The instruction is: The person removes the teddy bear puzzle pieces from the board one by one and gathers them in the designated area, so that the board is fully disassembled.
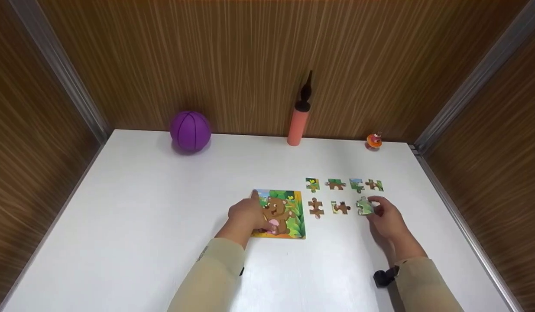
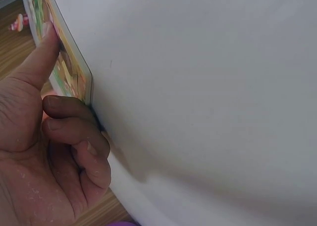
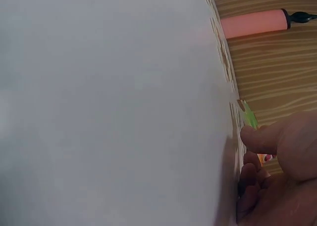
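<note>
A bear puzzle board (image 1: 284,214) lies flat on the white table (image 1: 163,225). My left hand (image 1: 246,216) holds its left edge. In the left wrist view the index finger (image 2: 37,57) lies straight on the board (image 2: 72,75) and the other fingers curl against its edge. To the right lie loose puzzle pieces in two rows, the far row (image 1: 335,184) and the near row (image 1: 316,207). My right hand (image 1: 380,212) pinches the green piece (image 1: 364,206) at the near row's right end; the thumb (image 3: 262,139) rests by that piece (image 3: 249,117).
A purple ball (image 1: 190,130), an upright orange pump (image 1: 298,121) and a small orange toy (image 1: 374,141) stand along the back wall. Wooden walls close in the table on three sides. A black strap (image 1: 384,277) sits on my right wrist.
</note>
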`<state>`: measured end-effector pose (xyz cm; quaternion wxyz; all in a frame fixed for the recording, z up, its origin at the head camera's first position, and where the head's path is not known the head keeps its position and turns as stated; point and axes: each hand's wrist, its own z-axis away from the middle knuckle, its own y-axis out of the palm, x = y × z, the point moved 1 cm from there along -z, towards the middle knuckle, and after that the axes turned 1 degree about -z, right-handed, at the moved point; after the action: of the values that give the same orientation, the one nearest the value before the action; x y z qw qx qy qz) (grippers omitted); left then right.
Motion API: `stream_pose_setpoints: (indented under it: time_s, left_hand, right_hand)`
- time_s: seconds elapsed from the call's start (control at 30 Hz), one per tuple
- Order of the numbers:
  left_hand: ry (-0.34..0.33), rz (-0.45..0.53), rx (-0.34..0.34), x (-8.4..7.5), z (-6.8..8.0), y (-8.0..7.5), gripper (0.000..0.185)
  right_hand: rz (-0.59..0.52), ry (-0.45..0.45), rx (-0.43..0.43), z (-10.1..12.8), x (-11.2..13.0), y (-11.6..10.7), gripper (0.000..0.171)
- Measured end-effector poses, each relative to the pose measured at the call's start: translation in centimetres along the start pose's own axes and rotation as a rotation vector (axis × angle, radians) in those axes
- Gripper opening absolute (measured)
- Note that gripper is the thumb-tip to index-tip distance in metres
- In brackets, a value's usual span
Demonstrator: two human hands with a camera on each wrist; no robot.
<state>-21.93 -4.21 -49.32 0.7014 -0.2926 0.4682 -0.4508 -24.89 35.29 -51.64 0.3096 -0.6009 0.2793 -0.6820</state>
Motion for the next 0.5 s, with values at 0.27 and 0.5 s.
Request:
stream_pose_setpoints:
  time_s: [0.27,0.5]
  left_hand:
    - [-0.01,0.01,0.016,-0.01,-0.08,-0.02,0.128]
    - [-0.006,0.021,0.006,-0.01,-0.04,-0.03,0.127]
  right_hand:
    - [0.034,0.0,0.036,-0.51,0.12,-0.54,0.054]
    - [0.05,0.006,0.051,-0.6,0.08,-0.63,0.054]
